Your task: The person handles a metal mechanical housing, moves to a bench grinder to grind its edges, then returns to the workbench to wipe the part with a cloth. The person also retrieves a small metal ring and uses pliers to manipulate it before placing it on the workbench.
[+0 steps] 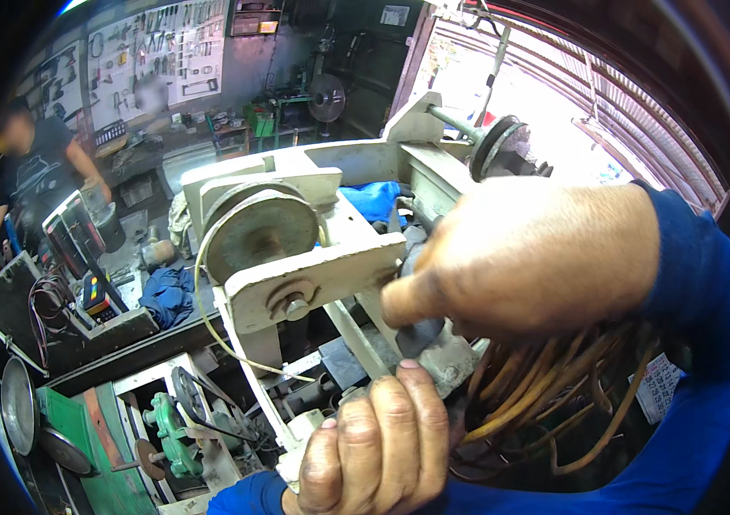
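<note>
beyond the hands (545, 257) (378, 442), cream frame (339, 268)

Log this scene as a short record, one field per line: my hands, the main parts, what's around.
Left hand: curled against the cream-painted metal frame, near side
Right hand: closed around a dark grey item, kind unclear
Wheel: round grooved metal pulley, mounted in the frame
Lower right: bundled orange-brown cords
Behind: bright blue cloth
Far left: person in dark shirt
</note>
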